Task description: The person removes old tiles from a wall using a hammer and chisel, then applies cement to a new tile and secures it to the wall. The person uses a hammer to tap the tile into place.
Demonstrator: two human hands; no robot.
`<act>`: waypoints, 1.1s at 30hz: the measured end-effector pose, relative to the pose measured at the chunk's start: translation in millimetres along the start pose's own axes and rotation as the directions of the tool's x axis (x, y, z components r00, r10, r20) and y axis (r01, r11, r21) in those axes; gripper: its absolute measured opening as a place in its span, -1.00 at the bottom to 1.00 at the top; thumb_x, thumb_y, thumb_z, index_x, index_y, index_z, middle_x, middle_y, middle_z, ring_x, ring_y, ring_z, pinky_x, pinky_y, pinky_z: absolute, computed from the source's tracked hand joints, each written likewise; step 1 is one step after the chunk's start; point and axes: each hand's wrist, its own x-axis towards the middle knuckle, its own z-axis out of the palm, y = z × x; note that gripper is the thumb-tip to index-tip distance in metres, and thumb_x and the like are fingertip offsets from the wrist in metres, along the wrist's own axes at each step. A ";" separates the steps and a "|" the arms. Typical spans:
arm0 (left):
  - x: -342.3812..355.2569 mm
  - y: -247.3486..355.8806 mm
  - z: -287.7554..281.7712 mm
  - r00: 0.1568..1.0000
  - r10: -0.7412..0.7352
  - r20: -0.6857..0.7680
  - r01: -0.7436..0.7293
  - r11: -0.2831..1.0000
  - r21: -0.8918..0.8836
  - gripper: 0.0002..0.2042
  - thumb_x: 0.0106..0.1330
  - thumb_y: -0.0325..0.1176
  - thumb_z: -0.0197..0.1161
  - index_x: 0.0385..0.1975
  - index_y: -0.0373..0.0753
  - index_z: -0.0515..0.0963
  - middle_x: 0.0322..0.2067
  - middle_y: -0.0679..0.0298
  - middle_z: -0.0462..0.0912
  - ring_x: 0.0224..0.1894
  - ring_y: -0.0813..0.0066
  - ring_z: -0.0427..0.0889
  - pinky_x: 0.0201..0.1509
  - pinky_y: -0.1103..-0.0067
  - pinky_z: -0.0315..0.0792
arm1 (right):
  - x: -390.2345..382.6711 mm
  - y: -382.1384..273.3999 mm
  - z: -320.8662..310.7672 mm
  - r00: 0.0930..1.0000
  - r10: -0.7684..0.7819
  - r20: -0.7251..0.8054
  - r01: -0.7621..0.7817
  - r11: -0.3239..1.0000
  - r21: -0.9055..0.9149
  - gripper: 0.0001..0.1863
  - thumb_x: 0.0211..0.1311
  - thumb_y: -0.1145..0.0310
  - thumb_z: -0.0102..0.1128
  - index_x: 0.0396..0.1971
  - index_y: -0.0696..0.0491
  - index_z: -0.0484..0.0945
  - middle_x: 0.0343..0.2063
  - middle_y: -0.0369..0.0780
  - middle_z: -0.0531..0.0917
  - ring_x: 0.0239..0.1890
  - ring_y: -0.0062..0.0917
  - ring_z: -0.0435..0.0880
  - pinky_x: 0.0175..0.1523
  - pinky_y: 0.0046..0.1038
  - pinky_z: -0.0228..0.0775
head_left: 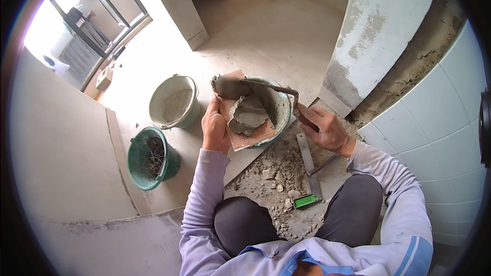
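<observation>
My left hand point(215, 127) grips the left edge of a tile point(265, 134), its reddish ribbed back turned up. Grey wet mortar point(248, 114) lies in a thick lump on that back. In my right hand point(326, 128) is the handle of a trowel point(271, 86); its mortar-coated blade end rests over the tile's far left corner, where more mortar is heaped. Beneath the tile and trowel stands a bucket point(283, 111) with mortar smeared on its inner wall. The tile hides part of its opening.
Left of the tile stand a pale bucket point(194, 107) and a green bucket point(134, 159) holding thin tangled pieces. A try square point(305, 152) with a green-marked handle lies on rubble point(268, 174) between my knees. White wall tiles point(424, 117) rise at the right.
</observation>
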 end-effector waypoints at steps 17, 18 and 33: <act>-25.2 32.9 25.9 0.981 0.186 -0.056 -0.157 0.930 0.331 -0.73 0.47 -0.20 -0.10 -0.31 -0.24 0.46 -0.45 0.42 0.41 -0.46 0.70 0.32 -0.35 0.72 0.31 | -47.1 19.7 -53.4 0.914 -0.246 -0.322 0.138 0.936 -0.323 -0.37 -0.01 0.59 0.27 0.16 0.03 0.38 -0.38 -0.17 0.54 -0.44 -0.37 0.56 -0.40 -0.40 0.48; -26.3 29.2 26.1 0.986 0.162 -0.050 -0.136 0.931 0.339 -0.72 0.47 -0.18 -0.09 -0.38 -0.20 0.47 -0.52 0.47 0.38 -0.54 0.74 0.26 -0.42 0.75 0.26 | -39.2 12.3 -70.7 0.909 -0.286 -0.303 0.166 0.915 -0.368 -0.35 -0.01 0.60 0.27 0.17 0.02 0.37 -0.39 -0.19 0.53 -0.45 -0.39 0.55 -0.40 -0.40 0.46; -35.3 6.7 22.5 0.958 0.048 0.284 -0.202 0.814 0.544 -0.53 0.47 -0.02 -0.22 -0.11 -0.34 0.46 -0.29 0.25 0.57 -0.32 0.58 0.54 -0.20 0.65 0.47 | -2.2 12.5 -101.1 0.911 -0.412 -0.014 0.318 0.722 -0.614 -0.23 -0.05 0.57 0.18 0.28 -0.07 0.25 -0.45 -0.27 0.45 -0.46 -0.47 0.49 -0.34 -0.46 0.48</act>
